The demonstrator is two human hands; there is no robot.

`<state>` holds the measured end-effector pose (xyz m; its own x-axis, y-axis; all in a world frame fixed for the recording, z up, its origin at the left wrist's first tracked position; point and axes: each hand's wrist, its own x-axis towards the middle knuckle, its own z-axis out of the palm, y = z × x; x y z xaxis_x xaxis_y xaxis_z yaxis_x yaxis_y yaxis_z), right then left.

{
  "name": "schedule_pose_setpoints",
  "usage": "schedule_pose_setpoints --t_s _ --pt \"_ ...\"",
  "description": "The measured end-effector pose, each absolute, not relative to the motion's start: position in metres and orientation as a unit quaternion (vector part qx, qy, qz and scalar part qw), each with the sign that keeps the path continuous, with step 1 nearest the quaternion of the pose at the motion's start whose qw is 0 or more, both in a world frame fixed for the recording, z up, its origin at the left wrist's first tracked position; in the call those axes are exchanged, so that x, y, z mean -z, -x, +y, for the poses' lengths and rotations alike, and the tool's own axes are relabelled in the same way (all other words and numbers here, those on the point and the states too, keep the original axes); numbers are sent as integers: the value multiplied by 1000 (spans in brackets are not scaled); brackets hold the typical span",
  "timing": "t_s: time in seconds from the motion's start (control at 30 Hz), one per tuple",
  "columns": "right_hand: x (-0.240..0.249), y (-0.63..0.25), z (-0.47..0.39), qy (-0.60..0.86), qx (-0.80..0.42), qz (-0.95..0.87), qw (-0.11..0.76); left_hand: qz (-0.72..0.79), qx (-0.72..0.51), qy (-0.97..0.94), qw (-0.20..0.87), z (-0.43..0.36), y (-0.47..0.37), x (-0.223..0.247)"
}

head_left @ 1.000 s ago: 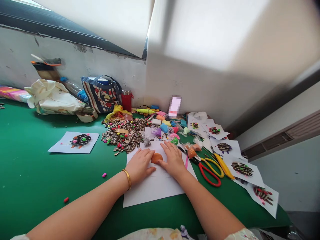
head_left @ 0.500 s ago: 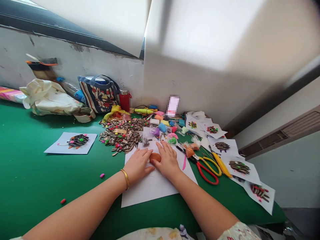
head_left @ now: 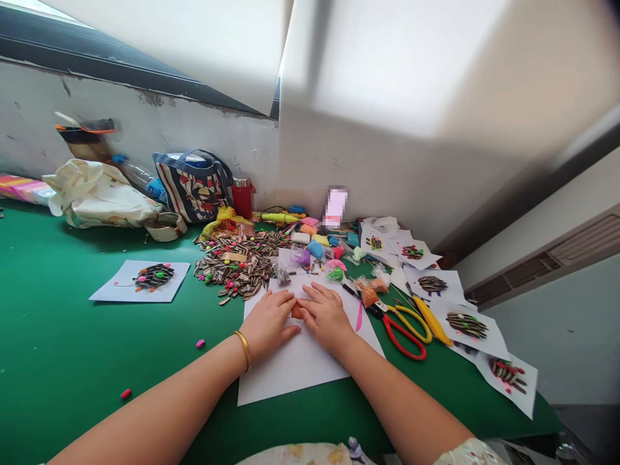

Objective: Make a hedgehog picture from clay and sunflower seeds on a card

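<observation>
A lump of orange-brown modelling clay (head_left: 297, 312) lies on a white sheet of paper (head_left: 310, 371), mostly covered by my fingers. From the left, my left hand (head_left: 271, 323) rests palm down with its fingers stretched out against the clay. My right hand (head_left: 327, 316) lies over the clay's other side, fingers extended and thumb at its near edge. Just beyond the hands sits a heap of striped sunflower seeds (head_left: 242, 265) mixed with coloured ones. Bags of coloured clay, among them purple clay (head_left: 301, 258) and green clay (head_left: 334, 274), stand behind the paper.
Scissors (head_left: 407, 332) and a yellow utility knife (head_left: 431, 321) lie right of the paper, near a pink plastic clay tool (head_left: 359, 316). Several cards with seed hedgehogs line the right edge; another card (head_left: 109, 284) is at left. Bags and a red flask (head_left: 242, 199) stand against the wall.
My two hands have come closer together over the clay, hiding more of it. My right fingers have shifted slightly left. The whole view has moved a little.
</observation>
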<state>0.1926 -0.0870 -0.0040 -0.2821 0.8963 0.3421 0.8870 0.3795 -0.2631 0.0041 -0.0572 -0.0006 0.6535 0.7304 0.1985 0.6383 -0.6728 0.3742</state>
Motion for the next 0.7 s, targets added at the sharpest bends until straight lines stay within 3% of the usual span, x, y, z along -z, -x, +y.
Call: schedule_pose_setpoints --t_s 0.17,0.33,0.7 --pt "11 -205 -82 570 -12 -776 271 400 -204 -874 184 -53 -2 0" --pt "17 -217 -76 573 -46 -759 306 479 -314 -774 271 -33 6 2" --pt "13 -211 -78 580 -24 -760 291 417 -287 -840 193 -44 5 -9"
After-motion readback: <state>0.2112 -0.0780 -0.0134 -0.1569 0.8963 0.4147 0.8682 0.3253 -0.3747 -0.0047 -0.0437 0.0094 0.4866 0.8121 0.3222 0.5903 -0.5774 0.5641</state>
